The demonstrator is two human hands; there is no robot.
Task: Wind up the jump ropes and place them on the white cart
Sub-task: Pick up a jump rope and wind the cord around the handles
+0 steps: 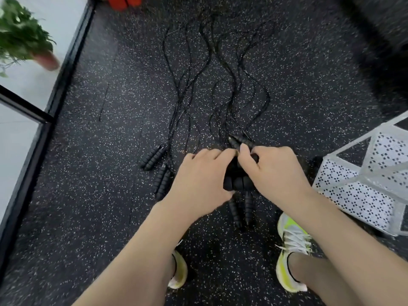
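Several black jump ropes (212, 80) lie stretched out on the speckled black floor, cords running away from me. My left hand (198, 180) and my right hand (271, 171) meet over a bunch of black ribbed handles (237, 180), fingers curled around them. One handle (241, 141) sticks out beyond my right fingers. Two handles (241, 208) lie on the floor just below my hands. More handles (157, 168) lie to the left. The white perforated cart (362, 184) stands at the right.
A potted green plant (24, 38) stands at the upper left behind a black-framed glass wall (55, 102). Something orange (122, 2) sits at the top edge. My feet in yellow-white shoes (291, 250) are planted below my arms.
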